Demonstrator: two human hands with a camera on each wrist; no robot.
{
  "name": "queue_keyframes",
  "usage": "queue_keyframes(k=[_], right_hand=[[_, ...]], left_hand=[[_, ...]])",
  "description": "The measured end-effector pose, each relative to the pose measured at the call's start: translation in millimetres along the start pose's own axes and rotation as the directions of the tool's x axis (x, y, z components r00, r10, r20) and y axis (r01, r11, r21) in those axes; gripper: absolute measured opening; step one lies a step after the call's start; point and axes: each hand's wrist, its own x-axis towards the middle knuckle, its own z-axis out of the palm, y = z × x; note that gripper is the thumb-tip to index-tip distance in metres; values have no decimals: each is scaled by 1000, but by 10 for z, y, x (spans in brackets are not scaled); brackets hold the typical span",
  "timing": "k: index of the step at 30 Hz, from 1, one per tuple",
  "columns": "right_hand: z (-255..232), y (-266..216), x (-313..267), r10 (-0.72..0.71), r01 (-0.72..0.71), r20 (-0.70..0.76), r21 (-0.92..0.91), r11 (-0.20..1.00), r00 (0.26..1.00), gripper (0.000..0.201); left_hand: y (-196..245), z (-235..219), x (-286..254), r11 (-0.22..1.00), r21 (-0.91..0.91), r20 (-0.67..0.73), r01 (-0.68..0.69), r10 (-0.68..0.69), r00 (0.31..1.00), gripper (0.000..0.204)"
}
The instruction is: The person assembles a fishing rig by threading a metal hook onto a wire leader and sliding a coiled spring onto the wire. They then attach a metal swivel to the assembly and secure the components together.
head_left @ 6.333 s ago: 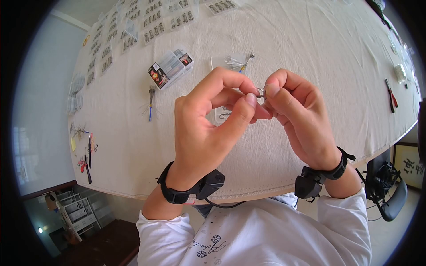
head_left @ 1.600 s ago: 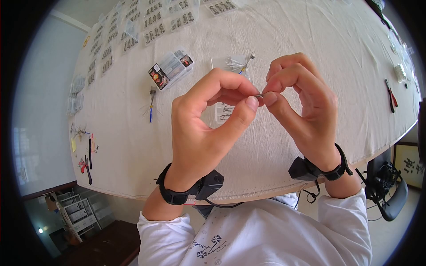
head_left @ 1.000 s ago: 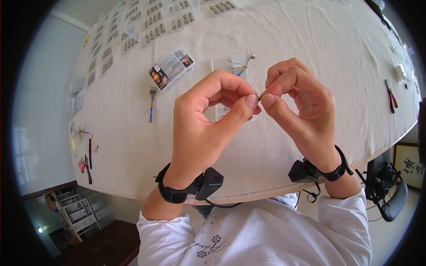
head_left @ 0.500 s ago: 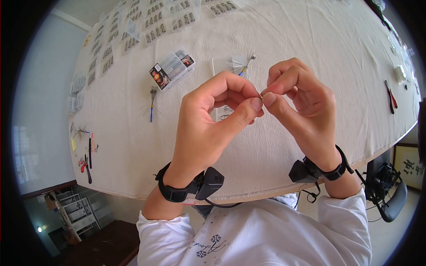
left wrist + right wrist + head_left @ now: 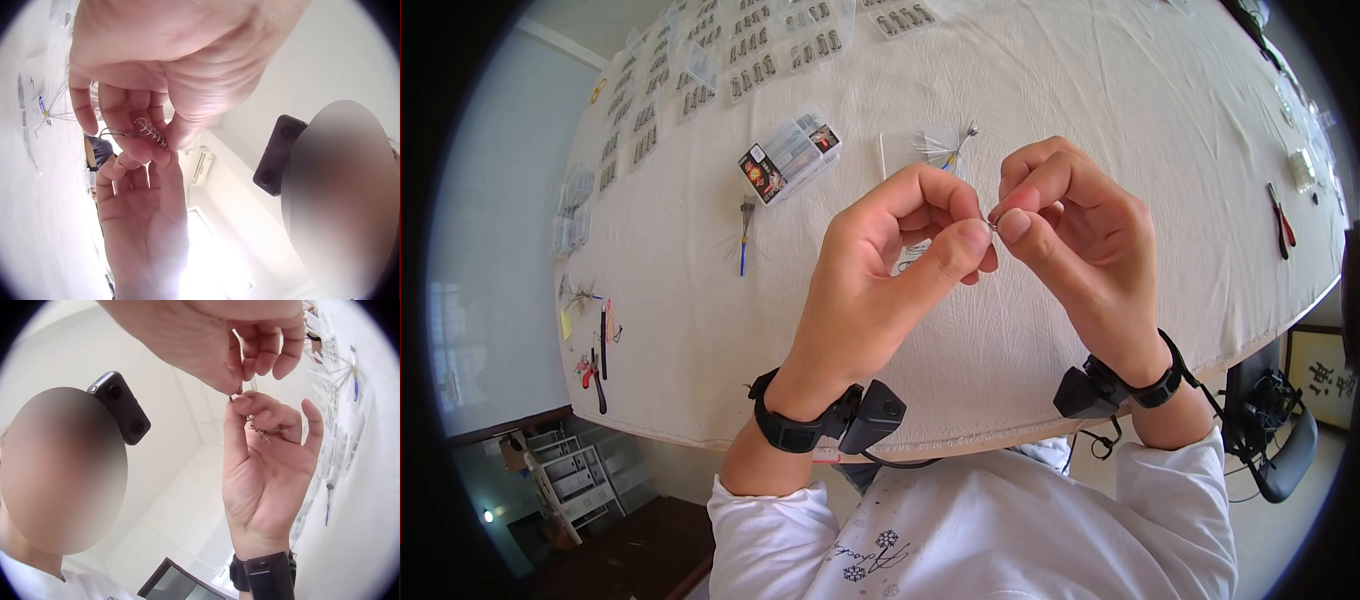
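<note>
A small silvery wire spring (image 5: 152,134) lies across the curled fingers of my left hand (image 5: 890,270), a thin dark loop (image 5: 111,131) beside it. My left thumb and forefinger pinch its end. My right hand (image 5: 1090,250) meets them tip to tip, thumb and forefinger pinching the same end; a bit of metal shows between the fingertips in the head view. The right wrist view shows the coil (image 5: 257,430) against the left palm and a dark tip (image 5: 230,398) at the pinch. Under the hands, partly hidden, lies a clear box (image 5: 908,258) with looped metal pieces.
Bundles of fine wires with blue stems, one left (image 5: 746,232) and one behind the hands (image 5: 952,152), lie on the cloth-covered table (image 5: 1050,75). A labelled clear case (image 5: 792,160) stands left. Several trays (image 5: 752,78) fill the far left. Pliers (image 5: 1282,225) lie right, others (image 5: 598,380) left.
More metal showed between the fingertips earliest on. The right hand has since risen and fanned its other fingers upward. In the last second the left hand has shifted slightly right.
</note>
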Motion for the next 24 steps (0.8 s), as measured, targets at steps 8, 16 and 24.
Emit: queue_keyframes(k=[8, 16, 24], right_hand=[[4, -11, -5, 17, -18, 16, 44, 999, 1000, 7], [-10, -20, -3, -32, 32, 1, -20, 999, 999, 7], [2, -23, 0, -48, 47, -11, -54, 997, 999, 8]], left_hand=[[-17, 42, -3, 997, -79, 8, -18, 18, 1000, 23], [-1, 31, 4, 997, -6, -16, -73, 73, 997, 18], [54, 36, -5, 991, 116, -56, -61, 68, 996, 16]])
